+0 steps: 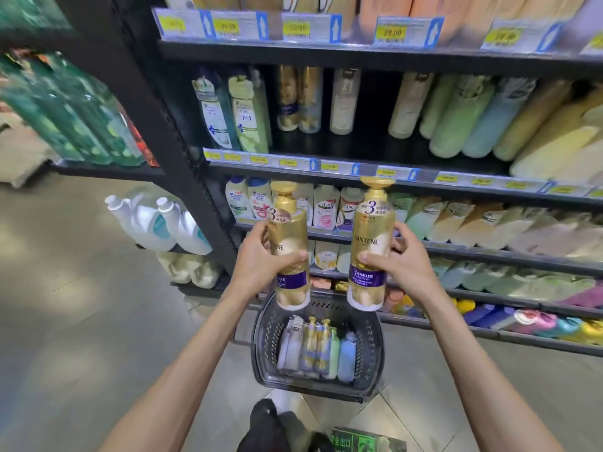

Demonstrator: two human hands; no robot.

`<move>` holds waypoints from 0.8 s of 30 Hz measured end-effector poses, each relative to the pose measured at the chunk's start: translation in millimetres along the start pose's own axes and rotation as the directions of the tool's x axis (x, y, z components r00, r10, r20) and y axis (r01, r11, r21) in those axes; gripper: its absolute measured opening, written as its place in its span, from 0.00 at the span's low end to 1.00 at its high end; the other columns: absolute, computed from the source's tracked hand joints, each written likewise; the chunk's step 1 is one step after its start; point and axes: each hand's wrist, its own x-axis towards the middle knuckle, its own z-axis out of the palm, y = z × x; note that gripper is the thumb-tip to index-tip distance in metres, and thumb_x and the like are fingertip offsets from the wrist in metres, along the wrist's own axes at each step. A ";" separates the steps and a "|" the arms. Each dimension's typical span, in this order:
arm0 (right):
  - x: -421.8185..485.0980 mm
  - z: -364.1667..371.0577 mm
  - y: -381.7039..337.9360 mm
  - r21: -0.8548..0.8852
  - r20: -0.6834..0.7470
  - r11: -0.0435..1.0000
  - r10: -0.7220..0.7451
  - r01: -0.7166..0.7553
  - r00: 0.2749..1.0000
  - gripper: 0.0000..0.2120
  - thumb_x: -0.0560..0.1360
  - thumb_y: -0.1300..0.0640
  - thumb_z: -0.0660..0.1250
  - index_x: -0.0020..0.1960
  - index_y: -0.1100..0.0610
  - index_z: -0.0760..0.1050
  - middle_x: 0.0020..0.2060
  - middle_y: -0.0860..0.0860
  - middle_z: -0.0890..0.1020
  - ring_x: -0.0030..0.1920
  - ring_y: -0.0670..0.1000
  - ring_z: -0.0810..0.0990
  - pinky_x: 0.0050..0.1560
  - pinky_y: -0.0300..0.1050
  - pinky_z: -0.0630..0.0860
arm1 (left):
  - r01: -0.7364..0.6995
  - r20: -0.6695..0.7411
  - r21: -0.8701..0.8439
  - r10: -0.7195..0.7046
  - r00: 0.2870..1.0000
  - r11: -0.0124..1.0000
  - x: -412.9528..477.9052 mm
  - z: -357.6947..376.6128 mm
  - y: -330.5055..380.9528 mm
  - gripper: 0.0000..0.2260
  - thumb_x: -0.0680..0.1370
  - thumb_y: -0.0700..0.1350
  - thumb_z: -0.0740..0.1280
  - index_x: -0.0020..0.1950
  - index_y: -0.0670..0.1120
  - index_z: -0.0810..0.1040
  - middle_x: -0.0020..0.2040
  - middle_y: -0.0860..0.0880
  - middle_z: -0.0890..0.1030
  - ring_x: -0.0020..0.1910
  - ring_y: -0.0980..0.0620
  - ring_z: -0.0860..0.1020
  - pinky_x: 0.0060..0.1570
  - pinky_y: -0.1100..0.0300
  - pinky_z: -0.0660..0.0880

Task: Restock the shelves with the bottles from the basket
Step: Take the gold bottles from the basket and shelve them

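Note:
My left hand [261, 256] grips a gold Pantene bottle [288, 230] upright around its middle. My right hand [396, 261] grips a second gold Pantene bottle [372, 230] the same way, a little higher. Both bottles are held in front of the lower shelves, above the dark basket [261, 337] on the floor. Several bottles [318, 350] lie in the basket: gold, white, green and blue. On the shelf [342, 159] above stand two matching gold bottles [298, 99] with a dark gap to their right.
Shelves run from the centre to the right, packed with shampoo bottles and price tags [288, 163]. A black upright post [182, 148] bounds the shelf's left end. White jugs [156, 223] sit low at left. My shoe [267, 425] is near the basket on the tiled floor.

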 end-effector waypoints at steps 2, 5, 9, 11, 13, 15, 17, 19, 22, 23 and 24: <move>8.1 7.2 -6.4 -0.003 0.009 1.000 -0.013 0.013 1.000 0.36 0.63 0.58 0.83 0.65 0.47 0.71 0.50 0.42 0.85 0.49 0.41 0.84 0.40 0.32 0.79 | -0.014 -0.020 0.013 0.015 1.000 1.000 7.8 -7.9 5.8 0.31 0.64 0.47 0.84 0.64 0.49 0.75 0.55 0.54 0.84 0.53 0.58 0.83 0.55 0.59 0.80; 22.2 21.1 -16.8 0.003 0.010 1.000 -0.025 0.025 1.000 0.37 0.62 0.58 0.83 0.67 0.48 0.70 0.51 0.43 0.84 0.49 0.38 0.83 0.43 0.34 0.79 | -0.037 -0.046 0.026 0.038 0.998 0.999 20.9 -21.8 11.0 0.29 0.64 0.47 0.84 0.60 0.50 0.76 0.52 0.56 0.85 0.50 0.61 0.83 0.50 0.64 0.80; 44.9 40.6 -29.0 0.086 -0.020 0.996 -0.032 0.034 0.999 0.37 0.62 0.60 0.83 0.67 0.51 0.71 0.51 0.48 0.85 0.49 0.42 0.84 0.45 0.39 0.80 | -0.058 -0.047 0.008 0.059 0.997 0.998 42.4 -40.0 14.3 0.28 0.62 0.50 0.84 0.57 0.52 0.76 0.50 0.59 0.85 0.49 0.61 0.83 0.47 0.67 0.79; 57.5 51.9 -35.6 0.145 -0.061 0.989 -0.032 0.040 0.998 0.34 0.63 0.61 0.82 0.65 0.51 0.73 0.51 0.49 0.86 0.49 0.45 0.85 0.42 0.38 0.80 | -0.082 -0.041 0.007 0.082 0.996 0.997 57.5 -51.1 17.3 0.28 0.60 0.53 0.83 0.56 0.54 0.76 0.50 0.61 0.85 0.48 0.62 0.83 0.46 0.69 0.78; 69.2 64.1 -45.5 0.194 -0.082 0.980 -0.030 0.045 0.996 0.31 0.65 0.61 0.81 0.63 0.51 0.73 0.50 0.49 0.86 0.49 0.48 0.86 0.42 0.39 0.80 | -0.101 -0.026 0.002 0.101 0.995 0.995 74.8 -62.7 20.2 0.28 0.60 0.54 0.82 0.56 0.55 0.76 0.50 0.61 0.85 0.48 0.62 0.83 0.46 0.70 0.77; 81.6 76.6 -54.2 0.229 -0.098 0.972 -0.029 0.051 0.995 0.29 0.66 0.63 0.80 0.63 0.52 0.73 0.51 0.51 0.86 0.51 0.51 0.86 0.45 0.42 0.82 | -0.117 -0.006 -0.004 0.117 0.993 0.993 93.1 -75.5 22.4 0.28 0.59 0.55 0.82 0.56 0.54 0.76 0.50 0.61 0.85 0.48 0.61 0.83 0.45 0.70 0.77; 95.3 88.7 -62.2 0.248 -0.126 0.967 -0.035 0.066 0.991 0.29 0.67 0.63 0.79 0.65 0.54 0.73 0.51 0.52 0.86 0.52 0.52 0.85 0.48 0.44 0.82 | -0.141 0.010 -0.014 0.141 0.990 0.990 111.8 -88.0 23.9 0.28 0.60 0.54 0.82 0.56 0.55 0.76 0.50 0.61 0.85 0.49 0.61 0.83 0.45 0.72 0.76; 108.5 101.6 -69.1 0.263 -0.161 0.961 -0.047 0.089 0.986 0.31 0.66 0.63 0.80 0.65 0.54 0.72 0.52 0.51 0.86 0.53 0.50 0.85 0.46 0.40 0.82 | -0.159 0.039 -0.009 0.159 0.986 0.987 129.5 -100.1 25.0 0.28 0.60 0.55 0.82 0.57 0.55 0.77 0.51 0.62 0.84 0.50 0.63 0.83 0.45 0.73 0.75; 125.2 120.9 -72.0 0.306 -0.215 0.946 -0.042 0.108 0.976 0.30 0.67 0.62 0.80 0.65 0.52 0.73 0.53 0.50 0.86 0.53 0.48 0.85 0.44 0.37 0.81 | -0.170 0.061 0.003 0.169 0.984 0.985 152.9 -113.8 21.4 0.29 0.60 0.56 0.82 0.58 0.56 0.77 0.51 0.63 0.84 0.51 0.63 0.82 0.48 0.69 0.78; 130.7 127.0 -71.6 0.325 -0.242 0.939 -0.033 0.113 0.970 0.29 0.67 0.63 0.80 0.64 0.52 0.73 0.53 0.50 0.86 0.53 0.48 0.85 0.45 0.37 0.81 | -0.171 0.064 0.008 0.171 0.983 0.985 159.5 -117.3 19.9 0.30 0.60 0.56 0.82 0.58 0.56 0.77 0.51 0.63 0.84 0.51 0.63 0.82 0.50 0.67 0.79; 135.9 132.6 -71.2 0.341 -0.268 0.932 -0.025 0.119 0.963 0.28 0.67 0.63 0.79 0.63 0.52 0.74 0.53 0.51 0.86 0.53 0.49 0.85 0.46 0.39 0.81 | -0.172 0.071 0.011 0.171 0.983 0.985 165.5 -120.4 18.6 0.31 0.59 0.56 0.82 0.59 0.56 0.76 0.52 0.62 0.84 0.52 0.63 0.82 0.52 0.65 0.79</move>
